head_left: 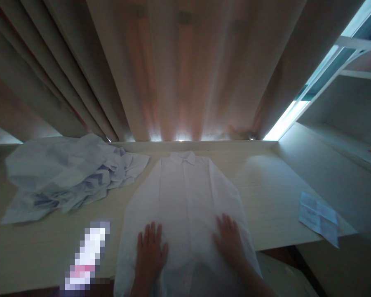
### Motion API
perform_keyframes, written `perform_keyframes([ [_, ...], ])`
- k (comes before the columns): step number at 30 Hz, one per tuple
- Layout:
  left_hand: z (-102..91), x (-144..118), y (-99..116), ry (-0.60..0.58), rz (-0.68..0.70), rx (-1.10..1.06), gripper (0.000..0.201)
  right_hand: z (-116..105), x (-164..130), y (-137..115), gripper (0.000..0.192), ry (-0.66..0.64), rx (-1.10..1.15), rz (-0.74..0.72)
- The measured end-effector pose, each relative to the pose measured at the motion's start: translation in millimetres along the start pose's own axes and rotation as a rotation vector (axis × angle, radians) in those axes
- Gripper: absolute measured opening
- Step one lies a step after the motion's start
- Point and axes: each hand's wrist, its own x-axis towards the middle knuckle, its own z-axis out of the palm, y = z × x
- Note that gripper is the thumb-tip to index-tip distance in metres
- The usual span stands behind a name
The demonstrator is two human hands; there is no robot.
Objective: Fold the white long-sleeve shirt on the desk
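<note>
Far left on the table (275, 194): a crumpled heap of pale blue/white clothes (68, 175), bunched & wrinkled, reaching from the left edge toward the middle, w/ a flap pointing right, just short of the shirt's shoulder. Below that, near the front edge, sits a pixelated white-pink object (86, 258); can't tell what it is.

Centre: a white shirt (185, 194) lies flat on the table, collar at the far side by the curtain, buttoned front up, sleeves seemingly folded in along the sides. Its hem hangs over the near edge of the table toward the person.

The left hand (150, 249) rests palm down on the shirt's lower left part, fingers spread & straight, gripping nothing. The right hand (230, 239) presses flat on the lower right part, fingers also extended & slightly apart, holding nothing. Both hands touch the fabric, set apart w/ the button strip between them.

Right: a folded paper sheet (318, 216) w/ print lies near the table's right corner, part of it sticking past the edge, well apart from the shirt.

Behind, a beige pleated curtain (185, 70) hangs along the far edge, light leaking under it. At upper right there's a window strip (286, 119) & white shelves (355, 62).
</note>
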Motion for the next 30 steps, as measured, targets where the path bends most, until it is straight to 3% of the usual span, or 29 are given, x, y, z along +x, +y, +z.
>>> perform_keyframes([
  [22, -7.2, 2.5, 2.7, -0.004, 0.020, 0.062, 0.058, -5.1, 0.6, -1.1, 0.062, -0.001, 0.044, -0.003],
  [30, 0.3, 0.5, 1.0, -0.015, 0.008, 0.069, 0.058, -2.0, 2.0, -0.2, 0.063, -0.004, 0.030, 0.006],
])
